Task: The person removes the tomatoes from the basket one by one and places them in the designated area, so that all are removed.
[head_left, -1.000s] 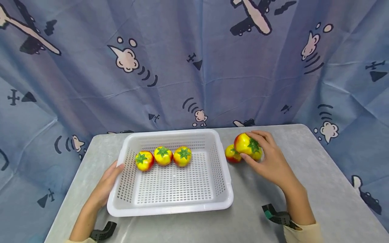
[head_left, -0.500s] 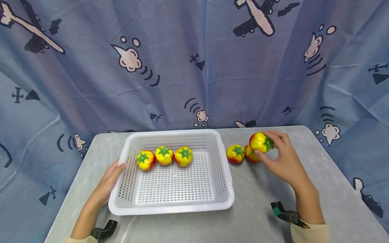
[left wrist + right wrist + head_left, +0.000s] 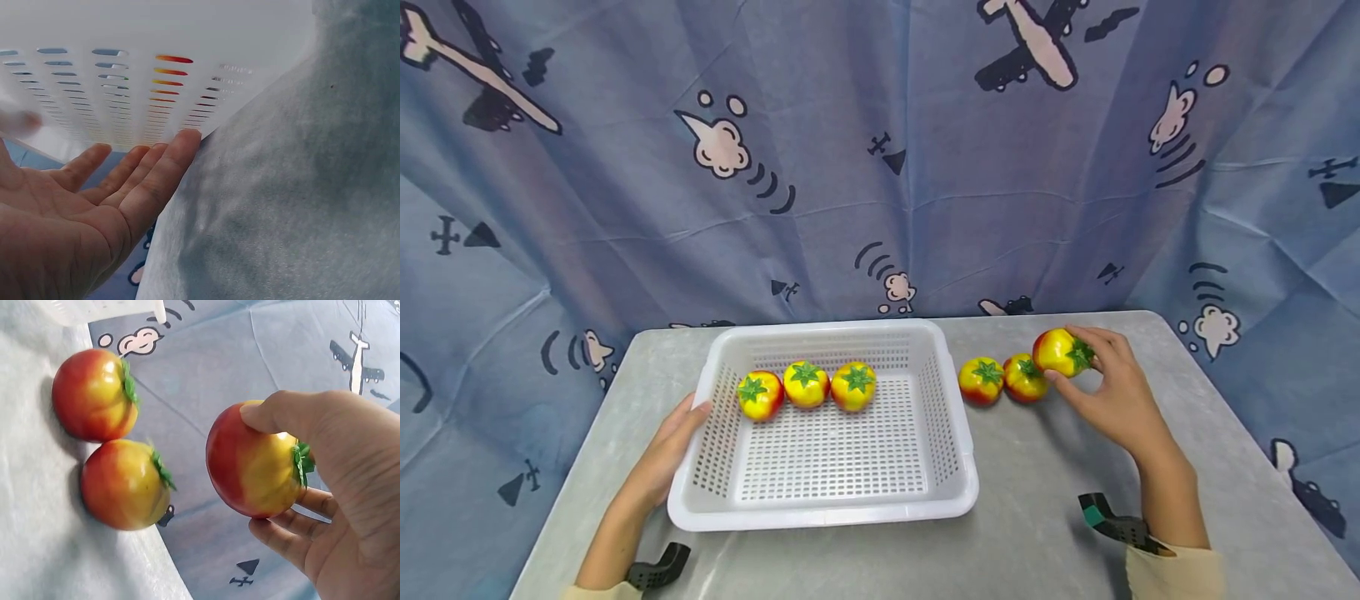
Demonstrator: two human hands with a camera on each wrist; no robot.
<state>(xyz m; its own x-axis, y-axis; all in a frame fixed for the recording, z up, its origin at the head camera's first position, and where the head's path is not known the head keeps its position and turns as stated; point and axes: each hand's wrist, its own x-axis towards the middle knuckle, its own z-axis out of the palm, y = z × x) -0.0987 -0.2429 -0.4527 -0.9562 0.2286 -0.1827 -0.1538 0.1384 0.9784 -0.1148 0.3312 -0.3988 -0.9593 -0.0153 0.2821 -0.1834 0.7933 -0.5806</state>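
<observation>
My right hand (image 3: 1112,387) pinches a yellow-and-red tomato (image 3: 1057,352) with a green leafy top between thumb and fingers. That tomato (image 3: 253,462) hangs raised and apart from the others in the right wrist view. Two similar tomatoes stand side by side on the table, one near the basket (image 3: 981,381) and one beside the held tomato (image 3: 1026,377). At the left, my left hand (image 3: 664,450) grips the side of a white perforated basket (image 3: 820,518), thumb over the rim and fingers (image 3: 159,181) against the outer wall. Three tomatoes (image 3: 806,384) sit in a row inside, towards the back.
Under everything lies a grey table (image 3: 1022,533), its far edge close behind the basket. A blue curtain (image 3: 820,167) printed with planes hangs behind and around it. Each wrist wears a black band (image 3: 658,568).
My right hand has moved right with the held tomato, away from the basket. The two tomatoes on the table have come into fuller view. The left hand still holds the basket.
</observation>
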